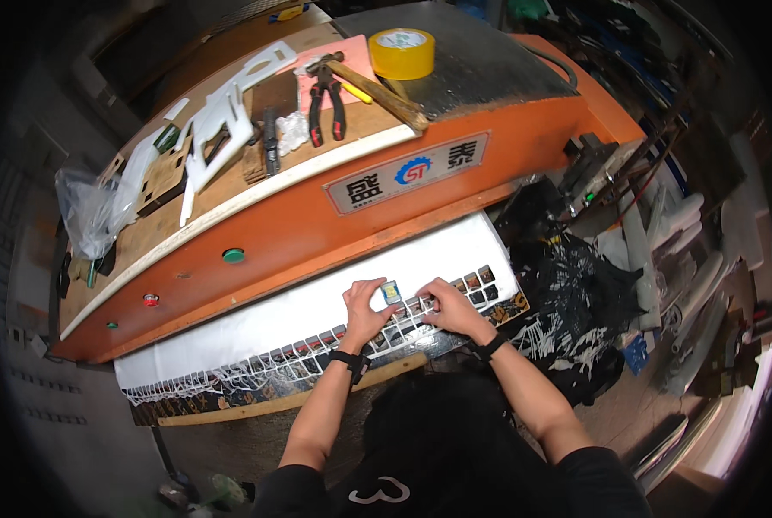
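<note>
1. A large orange machine point(317, 229) fills the upper middle of the view, its flat top sloping from lower left to upper right, with a green button point(233, 255) and a red button point(150, 300) on its front face.
2. Below the machine's front lies a long white sheet point(265, 324) — its near edge is punched into a row of small rectangular windows with thin white webbing between them.
3. A heap of black scrap webbing point(576, 293) sits to the right of the sheet.
4. A person's two forearms rise from the lower edge, each wrist wearing a dark band.
5. The left hand point(364, 311) rests on the sheet, fingers bent, thumb and forefinger pinching a small square punched piece point(390, 292) just above the window row.
6. The right hand point(451, 306) lies just beside it, fingers curled narrowly and pressing down on the row of windows; whether it holds anything cannot be told.
7. On the machine's top — a roll of yellow tape point(401, 52), a wooden-handled hammer point(377, 91) and red-handled pliers point(325, 104).
</note>
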The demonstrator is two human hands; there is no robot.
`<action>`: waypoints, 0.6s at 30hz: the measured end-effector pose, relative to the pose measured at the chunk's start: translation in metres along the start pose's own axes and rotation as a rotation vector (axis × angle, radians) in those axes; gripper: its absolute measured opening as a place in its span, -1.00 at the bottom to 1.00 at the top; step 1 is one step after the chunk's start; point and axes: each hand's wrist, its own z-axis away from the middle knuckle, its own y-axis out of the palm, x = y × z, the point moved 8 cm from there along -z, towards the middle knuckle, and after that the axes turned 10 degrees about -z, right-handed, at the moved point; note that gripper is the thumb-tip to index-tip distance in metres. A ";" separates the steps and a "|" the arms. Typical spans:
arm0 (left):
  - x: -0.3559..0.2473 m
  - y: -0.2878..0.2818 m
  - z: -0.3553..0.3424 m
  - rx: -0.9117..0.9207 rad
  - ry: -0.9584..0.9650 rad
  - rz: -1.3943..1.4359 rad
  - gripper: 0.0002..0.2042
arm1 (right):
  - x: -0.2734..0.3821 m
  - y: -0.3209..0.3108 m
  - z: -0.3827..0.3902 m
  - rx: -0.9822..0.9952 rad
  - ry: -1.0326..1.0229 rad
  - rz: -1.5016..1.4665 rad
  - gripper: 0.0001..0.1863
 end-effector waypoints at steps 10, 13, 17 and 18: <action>-0.004 0.004 0.002 0.020 -0.034 -0.004 -0.42 | -0.021 -0.018 0.087 0.093 -0.183 0.372 -0.30; -0.003 0.004 0.002 0.015 -0.037 0.003 -0.42 | -0.030 -0.016 0.086 0.063 -0.202 0.402 -0.36; -0.001 0.005 0.002 0.012 -0.038 -0.014 -0.42 | -0.036 -0.015 0.083 0.027 -0.199 0.433 -0.42; 0.000 0.005 0.001 0.015 -0.046 -0.002 -0.41 | -0.035 -0.016 0.083 0.017 -0.226 0.422 -0.42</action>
